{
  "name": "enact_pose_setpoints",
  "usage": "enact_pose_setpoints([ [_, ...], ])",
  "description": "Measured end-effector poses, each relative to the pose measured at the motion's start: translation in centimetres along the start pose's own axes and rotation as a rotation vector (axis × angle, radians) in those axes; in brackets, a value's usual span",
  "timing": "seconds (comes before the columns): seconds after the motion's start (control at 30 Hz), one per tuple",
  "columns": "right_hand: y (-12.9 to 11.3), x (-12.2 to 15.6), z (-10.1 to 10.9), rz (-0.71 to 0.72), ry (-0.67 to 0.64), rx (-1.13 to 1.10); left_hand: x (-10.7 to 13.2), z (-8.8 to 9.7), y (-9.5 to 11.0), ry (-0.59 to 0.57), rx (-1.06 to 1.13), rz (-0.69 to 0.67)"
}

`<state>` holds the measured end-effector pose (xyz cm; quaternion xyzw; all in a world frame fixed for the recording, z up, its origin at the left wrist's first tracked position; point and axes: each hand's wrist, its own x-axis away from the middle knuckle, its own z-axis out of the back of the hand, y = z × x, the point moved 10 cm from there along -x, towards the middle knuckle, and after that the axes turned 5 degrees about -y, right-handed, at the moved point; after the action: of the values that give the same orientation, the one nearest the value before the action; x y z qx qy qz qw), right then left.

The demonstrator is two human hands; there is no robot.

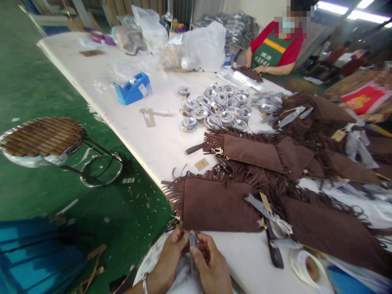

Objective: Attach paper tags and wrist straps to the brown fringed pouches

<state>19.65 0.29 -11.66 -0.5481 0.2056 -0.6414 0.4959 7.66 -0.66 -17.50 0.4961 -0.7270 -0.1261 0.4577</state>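
At the table's near edge, my right hand (211, 261) pinches a narrow grey strip (192, 245) that looks wrapped in thin plastic. My left hand (171, 253), with a silver bangle on its wrist, is closed beside the strip's upper end; what lies between its fingertips is hidden. Just beyond both hands lies a flat brown fringed pouch (220, 204), its zip edge toward me. On the pouch's right side rest a tan paper tag (266, 202), grey wrapped strips and a dark wrist strap (274, 245).
More brown fringed pouches (254, 151) cover the right side. Coiled grey straps (214, 107) sit mid-table, with a blue tape dispenser (133, 87) farther left. A tape roll (308, 267) is near right. A stool (43, 136) stands left; a co-worker (272, 51) handles brown material beyond.
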Motion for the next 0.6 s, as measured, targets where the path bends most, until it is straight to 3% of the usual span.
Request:
enact_pose_setpoints([
  [0.23,-0.4,-0.8,0.2,0.021,0.023,0.080,0.1,-1.0,0.1,-0.022,0.112,0.017],
  [0.47,-1.9,-1.3,0.5,0.094,0.073,0.215,0.6,-0.5,-1.6,0.033,0.223,0.150],
  [0.6,-3.1,-1.4,0.5,0.132,0.049,0.253,0.6,-0.4,-1.2,0.048,0.230,0.151],
])
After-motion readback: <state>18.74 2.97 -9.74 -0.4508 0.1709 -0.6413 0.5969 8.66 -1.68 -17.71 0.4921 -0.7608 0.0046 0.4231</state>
